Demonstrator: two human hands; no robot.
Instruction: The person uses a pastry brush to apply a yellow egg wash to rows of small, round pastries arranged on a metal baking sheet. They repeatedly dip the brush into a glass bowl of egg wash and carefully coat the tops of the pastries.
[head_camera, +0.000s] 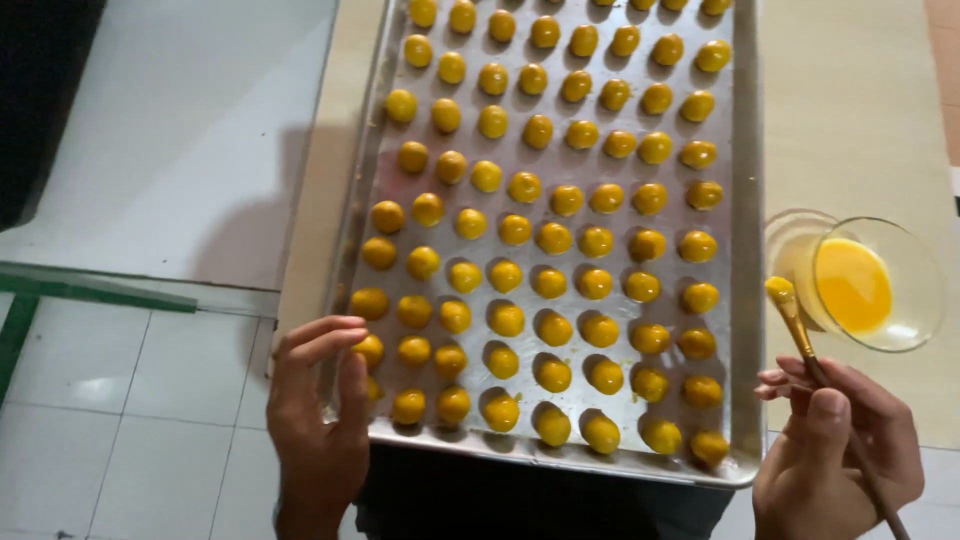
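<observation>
A long metal baking tray (745, 300) lies on a pale table, filled with several rows of small round yellow glazed dough balls (550, 240). My left hand (318, 420) grips the tray's near left corner, fingers curled over the rim. My right hand (835, 455) is at the tray's near right corner and holds a thin wooden brush (800, 335), its yellow-coated tip raised beside the tray's right rim. Just right of the brush tip stands a tilted clear glass bowl (915, 275) with yellow egg wash inside.
The pale tabletop (850, 110) extends to the right of the tray. On the left lies a white tiled floor (130, 390) with a green strip (90, 290) across it. A dark area sits below the tray's near edge.
</observation>
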